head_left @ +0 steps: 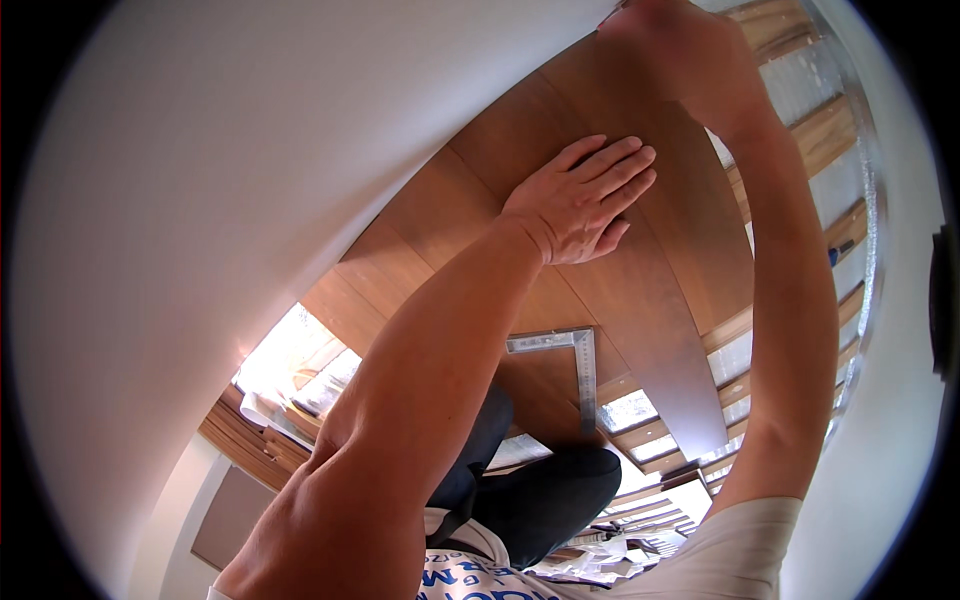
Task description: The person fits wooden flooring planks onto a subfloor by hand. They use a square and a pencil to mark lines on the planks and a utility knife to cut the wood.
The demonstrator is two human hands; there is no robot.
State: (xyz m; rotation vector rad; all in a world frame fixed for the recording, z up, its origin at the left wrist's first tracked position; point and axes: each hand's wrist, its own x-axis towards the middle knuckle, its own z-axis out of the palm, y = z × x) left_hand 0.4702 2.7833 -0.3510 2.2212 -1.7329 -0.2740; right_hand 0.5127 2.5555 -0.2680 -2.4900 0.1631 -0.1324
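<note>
My left hand point(585, 200) lies flat on brown wooden floor planks point(690, 215), fingers stretched out and nothing in its grasp. Farther off, at the top of the view, my right hand point(668, 48) is at the far end of the planks, close to the white wall. It is smeared by motion, and its fingers do not show clearly enough to tell what they touch or hold. A metal carpenter's square point(586, 370) rests on the planks in front of my knees.
A white wall point(250, 130) runs along the planks' left edge. To the right, wooden battens point(825, 135) stand over a silvery sheet, with a small dark blue tool point(840, 252) among them. My bent knee point(560, 490) is near the square. Scattered pieces point(620, 545) lie behind.
</note>
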